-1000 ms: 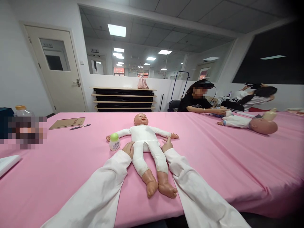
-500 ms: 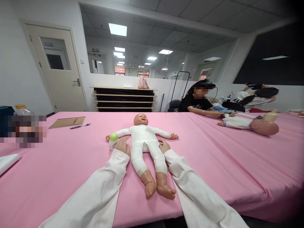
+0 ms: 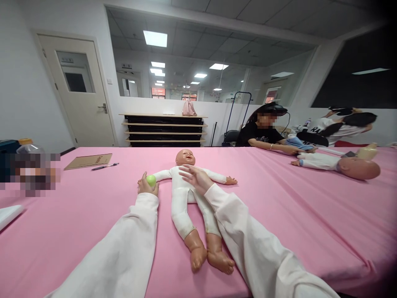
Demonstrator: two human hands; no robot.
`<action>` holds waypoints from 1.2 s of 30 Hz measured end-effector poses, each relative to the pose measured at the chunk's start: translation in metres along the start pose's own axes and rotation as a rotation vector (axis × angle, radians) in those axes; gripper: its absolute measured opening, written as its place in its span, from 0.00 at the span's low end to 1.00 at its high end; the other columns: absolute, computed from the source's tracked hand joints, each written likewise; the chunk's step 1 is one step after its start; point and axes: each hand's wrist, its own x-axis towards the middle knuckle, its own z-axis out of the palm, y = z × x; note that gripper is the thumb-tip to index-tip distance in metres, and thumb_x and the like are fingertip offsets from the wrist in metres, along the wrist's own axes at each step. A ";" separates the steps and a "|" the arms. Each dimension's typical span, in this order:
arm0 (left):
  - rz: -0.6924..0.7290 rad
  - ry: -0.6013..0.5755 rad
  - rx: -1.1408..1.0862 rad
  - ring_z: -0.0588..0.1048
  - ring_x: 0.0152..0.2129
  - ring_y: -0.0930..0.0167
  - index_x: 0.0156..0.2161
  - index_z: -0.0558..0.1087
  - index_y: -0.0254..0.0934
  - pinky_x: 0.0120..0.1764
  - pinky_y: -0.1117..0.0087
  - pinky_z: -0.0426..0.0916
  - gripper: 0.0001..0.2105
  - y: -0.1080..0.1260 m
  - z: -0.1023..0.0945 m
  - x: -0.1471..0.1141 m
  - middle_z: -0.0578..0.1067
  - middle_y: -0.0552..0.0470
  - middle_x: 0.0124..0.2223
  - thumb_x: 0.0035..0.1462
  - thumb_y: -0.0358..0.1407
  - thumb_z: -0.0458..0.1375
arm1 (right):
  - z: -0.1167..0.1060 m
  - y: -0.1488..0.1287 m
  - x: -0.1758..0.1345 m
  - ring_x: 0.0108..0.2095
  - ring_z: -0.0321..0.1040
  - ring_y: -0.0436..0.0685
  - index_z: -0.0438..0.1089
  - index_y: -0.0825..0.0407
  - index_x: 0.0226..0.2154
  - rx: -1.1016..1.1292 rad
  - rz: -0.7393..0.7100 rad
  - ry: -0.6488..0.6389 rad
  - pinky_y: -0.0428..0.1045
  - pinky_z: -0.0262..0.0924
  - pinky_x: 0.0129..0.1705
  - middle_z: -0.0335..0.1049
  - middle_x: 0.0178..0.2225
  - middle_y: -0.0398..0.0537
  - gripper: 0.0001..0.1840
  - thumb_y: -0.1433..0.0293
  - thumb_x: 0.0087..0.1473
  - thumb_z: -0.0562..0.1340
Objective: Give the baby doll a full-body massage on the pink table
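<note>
A baby doll (image 3: 180,194) with a white cloth body lies face up on the pink tablecloth (image 3: 93,223), its feet towards me. My left hand (image 3: 148,187) is wrapped round a small bottle with a rounded green cap (image 3: 151,180), beside the doll's outstretched arm; the bottle's white body is mostly hidden by my fingers. Over the doll's chest, my right hand (image 3: 196,177) is spread with nothing in it. Its fingers point left, and whether they touch the doll I cannot tell.
A brown notebook (image 3: 88,161) and a pen (image 3: 104,167) lie at the far left. A white object (image 3: 9,215) rests at the left edge. Across the table on the right, a person in black (image 3: 263,134) handles blue cloth (image 3: 298,143) near a second doll (image 3: 358,167).
My left hand has moved left from the doll's side and closed round the bottle. My right hand has left the doll's hip and moved up and left over its chest.
</note>
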 end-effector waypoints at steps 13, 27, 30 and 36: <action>0.738 0.169 0.108 0.71 0.37 0.64 0.46 0.65 0.36 0.42 0.63 0.59 0.19 0.001 0.011 0.002 0.72 0.43 0.42 0.44 0.31 0.51 | 0.019 0.058 -0.003 0.36 0.69 0.51 0.64 0.60 0.37 0.221 0.416 -0.260 0.50 0.53 0.52 0.68 0.36 0.56 0.15 0.69 0.55 0.47; 0.646 -0.107 0.158 0.68 0.46 0.63 0.37 0.71 0.43 0.45 0.59 0.58 0.11 0.012 -0.006 -0.011 0.73 0.48 0.44 0.49 0.34 0.50 | 0.021 0.057 -0.007 0.25 0.66 0.50 0.62 0.56 0.27 0.147 0.425 -0.246 0.47 0.60 0.38 0.66 0.24 0.47 0.11 0.71 0.53 0.47; 0.690 -0.192 0.160 0.67 0.47 0.61 0.37 0.73 0.48 0.46 0.57 0.58 0.10 0.016 -0.007 -0.013 0.73 0.50 0.44 0.50 0.37 0.52 | 0.022 0.061 -0.006 0.20 0.62 0.49 0.62 0.54 0.25 0.144 0.384 -0.219 0.46 0.59 0.28 0.63 0.19 0.43 0.14 0.70 0.54 0.46; 0.690 -0.206 0.054 0.68 0.46 0.61 0.36 0.73 0.51 0.46 0.55 0.57 0.09 0.019 -0.008 -0.016 0.74 0.51 0.43 0.50 0.37 0.54 | 0.023 0.066 -0.004 0.16 0.56 0.47 0.62 0.52 0.22 0.125 0.367 -0.186 0.44 0.55 0.22 0.59 0.14 0.41 0.16 0.68 0.55 0.46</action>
